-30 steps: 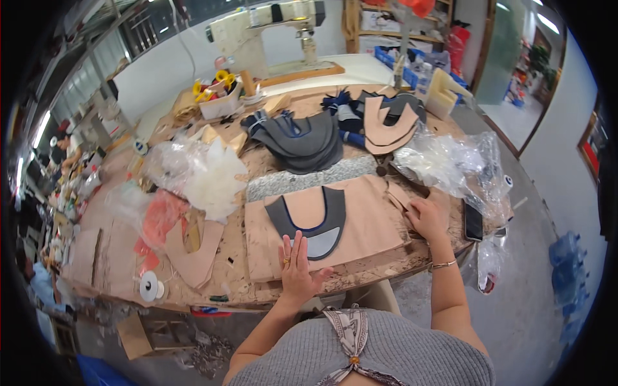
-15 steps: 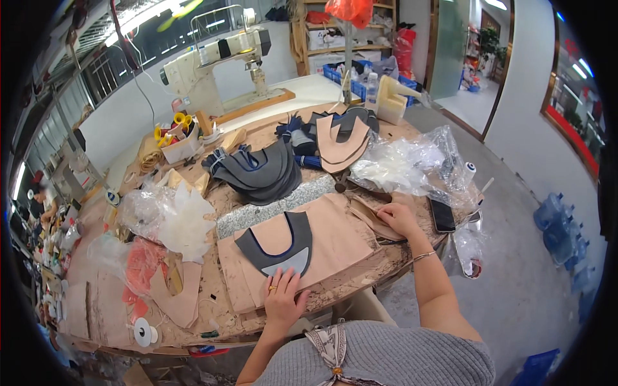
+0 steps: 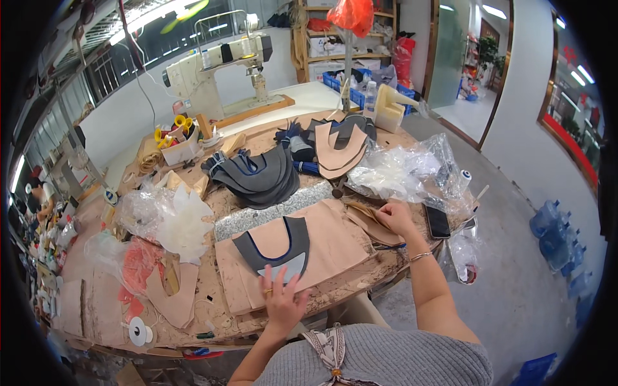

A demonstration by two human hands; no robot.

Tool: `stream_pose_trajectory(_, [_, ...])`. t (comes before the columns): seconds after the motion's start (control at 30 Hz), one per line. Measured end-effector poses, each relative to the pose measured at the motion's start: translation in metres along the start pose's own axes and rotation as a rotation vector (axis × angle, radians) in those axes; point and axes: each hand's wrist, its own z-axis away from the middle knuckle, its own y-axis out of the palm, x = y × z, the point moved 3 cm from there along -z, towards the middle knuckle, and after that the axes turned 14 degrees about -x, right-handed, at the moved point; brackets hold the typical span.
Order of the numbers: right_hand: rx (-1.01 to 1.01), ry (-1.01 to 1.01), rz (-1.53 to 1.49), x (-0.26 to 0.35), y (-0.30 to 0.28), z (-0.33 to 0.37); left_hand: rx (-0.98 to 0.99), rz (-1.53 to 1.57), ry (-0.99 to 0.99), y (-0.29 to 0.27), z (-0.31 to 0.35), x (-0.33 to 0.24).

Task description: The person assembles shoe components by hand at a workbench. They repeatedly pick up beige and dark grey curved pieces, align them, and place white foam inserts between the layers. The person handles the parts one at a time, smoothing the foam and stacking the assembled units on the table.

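One lone grey U-shaped piece (image 3: 299, 238), long axis and mouth pointing away; left hand (image 3: 285, 307) splayed; right hand (image 3: 398, 219) pinching tan material (image 3: 372, 228).

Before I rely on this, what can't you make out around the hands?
All in the head view:
Lower edge of the grey piece: partly behind the left hand.
Number of tan pieces at the right hand: its fingers cover part.
Hands of the distant person: too small, blurred.

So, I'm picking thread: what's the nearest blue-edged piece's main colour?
The piece is dark grey; head view.
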Motion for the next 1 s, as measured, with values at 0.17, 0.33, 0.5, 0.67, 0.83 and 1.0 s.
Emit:
stream_pose_trajectory(0.17, [0.051,-0.165,0.186,-0.003,-0.001,0.005,0.272,0.434,0.287,0.087,-0.055,-0.072])
stream_pose_trajectory(0.33, [0.11,-0.158,0.129,-0.006,0.011,-0.003,0.47,0.154,0.442,0.204,-0.069,-0.094])
stream_pose_trajectory(0.5, [-0.228,-0.245,0.099,0.005,-0.019,-0.024,0.611,0.173,0.336,0.205,-0.075,-0.094])
stream_pose_trajectory(0.67, [-0.693,-0.267,0.16,0.052,-0.127,-0.082,0.617,0.236,0.298,0.206,-0.071,-0.088])
stream_pose_trajectory(0.83, [-0.975,-0.474,0.242,0.131,-0.212,-0.091,0.605,0.333,0.244,0.211,-0.068,-0.087])
stream_pose_trajectory(1.0, [-0.592,-0.439,0.19,0.19,-0.17,-0.037,0.524,0.849,-0.09,0.182,-0.079,-0.09])
